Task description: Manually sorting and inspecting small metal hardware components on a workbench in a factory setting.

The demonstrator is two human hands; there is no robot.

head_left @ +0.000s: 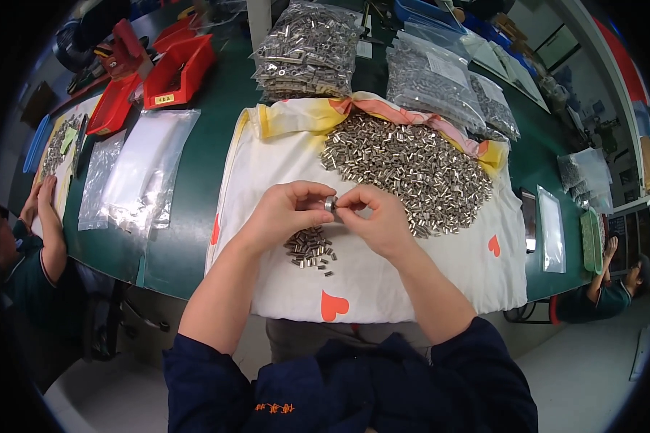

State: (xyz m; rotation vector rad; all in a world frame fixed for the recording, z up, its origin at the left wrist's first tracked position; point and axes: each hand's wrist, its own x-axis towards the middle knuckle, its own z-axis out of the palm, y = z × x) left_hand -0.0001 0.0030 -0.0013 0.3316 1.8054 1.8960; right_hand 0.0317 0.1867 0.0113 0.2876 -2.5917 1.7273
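Observation:
My left hand [285,211] pinches a small round silver metal piece [330,203] between thumb and fingertips, above the cloth. My right hand [380,220] is closed with its fingertips right beside that piece; what lies between them, if anything, is too small to make out. Under and beside my left hand lies a small heap of short metal sleeves [309,247], a few of them strayed toward me. A much larger pile of short silver sleeves [419,169] spreads beyond my right hand. Both heaps rest on a white cloth [267,159] with red hearts and a bunched far edge.
Bags of metal parts [305,54] and more filled bags [433,79] stand behind the cloth. Clear plastic bags [148,162] and red bins [179,72] are at left. A flat bag [551,231] and a green basket [592,238] lie right. People sit at both sides.

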